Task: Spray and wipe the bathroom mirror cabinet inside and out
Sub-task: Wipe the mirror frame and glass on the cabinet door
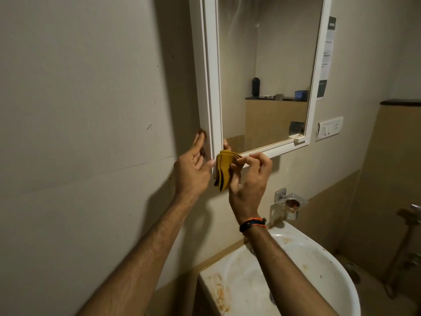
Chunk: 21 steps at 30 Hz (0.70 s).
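Nearest you, under your right forearm, the basin (296,270) sits wide and stained. Anything that slips from the right hand probably lands there and picks up grime.

Your right hand (248,185) pinches a folded yellow cloth (224,169) between thumb and fingertips, the other fingers curled loosely. The folds fan apart and hang below the pinch. Grip looks light; a hard wipe could pull the cloth free, or let loose layers drag instead of press.

Your left hand (193,166) lies open and flat against the outer side of the cabinet (208,87) at its lower left corner, fingers pointing up, thumb near the cloth. It holds nothing and seems to brace the frame. One fingertip shows past the frame edge, beside the glass; whether the door is ajar I cannot tell. If it is, fingers could get nipped as you press.

The cloth touches the bottom frame corner, between your hands. Beyond them the mirror (268,71) rises up and right, faint streaks near its top. No spray bottle in view, so a dry cloth may only smear.
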{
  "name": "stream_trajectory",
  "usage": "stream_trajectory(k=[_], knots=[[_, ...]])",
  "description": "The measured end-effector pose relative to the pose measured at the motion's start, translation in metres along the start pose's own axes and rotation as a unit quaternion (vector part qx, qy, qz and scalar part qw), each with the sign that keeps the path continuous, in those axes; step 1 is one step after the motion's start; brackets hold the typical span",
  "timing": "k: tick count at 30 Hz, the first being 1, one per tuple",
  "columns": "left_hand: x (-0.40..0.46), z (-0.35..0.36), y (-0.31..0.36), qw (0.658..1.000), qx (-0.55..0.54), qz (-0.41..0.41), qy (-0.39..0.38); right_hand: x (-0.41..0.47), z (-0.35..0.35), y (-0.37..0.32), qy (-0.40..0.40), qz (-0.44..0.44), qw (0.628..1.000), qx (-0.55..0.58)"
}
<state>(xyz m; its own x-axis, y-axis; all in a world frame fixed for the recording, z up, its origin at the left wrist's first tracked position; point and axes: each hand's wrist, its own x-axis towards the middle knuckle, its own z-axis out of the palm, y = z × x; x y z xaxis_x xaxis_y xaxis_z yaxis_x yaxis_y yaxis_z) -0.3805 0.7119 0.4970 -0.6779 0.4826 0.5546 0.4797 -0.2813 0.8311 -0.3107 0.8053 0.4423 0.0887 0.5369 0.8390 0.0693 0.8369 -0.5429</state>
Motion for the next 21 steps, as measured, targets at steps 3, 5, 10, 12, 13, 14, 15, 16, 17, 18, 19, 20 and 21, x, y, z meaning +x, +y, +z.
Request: stream_trajectory(k=[3, 5, 10, 12, 13, 14, 15, 16, 17, 18, 19, 20, 21], knots=[[0.0, 0.001, -0.001, 1.0, 0.001, 0.0, 0.002, -0.006, 0.001, -0.003, -0.022, -0.006, 0.997, -0.071], [0.0, 0.002, -0.001, 1.0, 0.001, 0.0, 0.004, -0.014, 0.003, -0.011, -0.044, -0.006, 0.998, -0.054], [-0.001, 0.001, -0.002, 1.0, -0.018, 0.002, 0.006, -0.043, 0.008, -0.024, -0.125, 0.018, 0.991, 0.036], [-0.001, 0.001, -0.003, 1.0, -0.017, 0.003, 0.004, -0.047, 0.012, -0.024, -0.171, 0.011, 0.985, 0.022], [-0.001, 0.001, -0.003, 1.0, -0.018, 0.004, 0.003, -0.046, 0.015, -0.023, -0.179, 0.009, 0.984, 0.003], [-0.001, 0.002, -0.003, 1.0, -0.019, 0.004, 0.003, -0.045, 0.018, -0.023, -0.183, 0.012, 0.983, -0.012], [-0.001, 0.002, -0.004, 1.0, -0.017, 0.005, 0.004, -0.044, 0.022, -0.024, -0.183, 0.024, 0.983, -0.017], [-0.001, 0.002, -0.005, 1.0, -0.014, 0.007, 0.005, -0.043, 0.025, -0.025, -0.18, 0.043, 0.983, -0.018], [-0.001, 0.002, -0.005, 1.0, -0.01, 0.009, 0.007, -0.042, 0.028, -0.026, -0.176, 0.061, 0.982, -0.017], [-0.001, 0.003, -0.006, 1.0, -0.007, 0.01, 0.009, -0.042, 0.031, -0.027, -0.173, 0.069, 0.982, -0.019], [-0.001, 0.004, -0.007, 1.0, -0.008, 0.011, 0.011, -0.043, 0.033, -0.028, -0.173, 0.067, 0.982, -0.028], [-0.002, 0.004, -0.008, 1.0, -0.01, 0.013, 0.012, -0.043, 0.036, -0.029, -0.172, 0.059, 0.983, -0.042], [-0.002, 0.005, -0.009, 1.0, -0.01, 0.015, 0.013, -0.044, 0.038, -0.029, -0.17, 0.052, 0.983, -0.055]])
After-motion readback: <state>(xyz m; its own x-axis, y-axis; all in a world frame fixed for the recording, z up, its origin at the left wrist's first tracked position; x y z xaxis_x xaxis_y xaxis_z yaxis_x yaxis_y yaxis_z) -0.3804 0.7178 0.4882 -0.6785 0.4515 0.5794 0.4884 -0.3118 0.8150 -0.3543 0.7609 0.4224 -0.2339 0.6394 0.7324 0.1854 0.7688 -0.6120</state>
